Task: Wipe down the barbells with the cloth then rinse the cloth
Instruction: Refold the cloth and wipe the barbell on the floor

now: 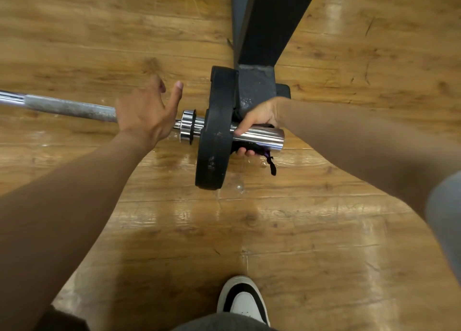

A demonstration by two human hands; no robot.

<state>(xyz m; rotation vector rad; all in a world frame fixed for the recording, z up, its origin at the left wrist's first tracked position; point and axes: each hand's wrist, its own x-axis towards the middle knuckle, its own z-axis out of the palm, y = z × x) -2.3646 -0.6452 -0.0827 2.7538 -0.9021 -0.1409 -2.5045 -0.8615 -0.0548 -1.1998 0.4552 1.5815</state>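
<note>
A barbell [69,107] lies across the view, its dull grey shaft running in from the left to a black weight plate [215,131] and a shiny chrome sleeve end [264,136]. My right hand [257,117] wraps round that sleeve just right of the plate, gripping a dark cloth [262,149] against the metal; a strip of the cloth hangs below. My left hand [147,111] hovers over the shaft beside the chrome collar [187,127], fingers straight and spread, holding nothing.
A black and grey steel rack post and foot [262,38] stand just behind the plate. The floor is glossy wooden planks [349,56]. My white and black shoe [245,303] is at the bottom centre.
</note>
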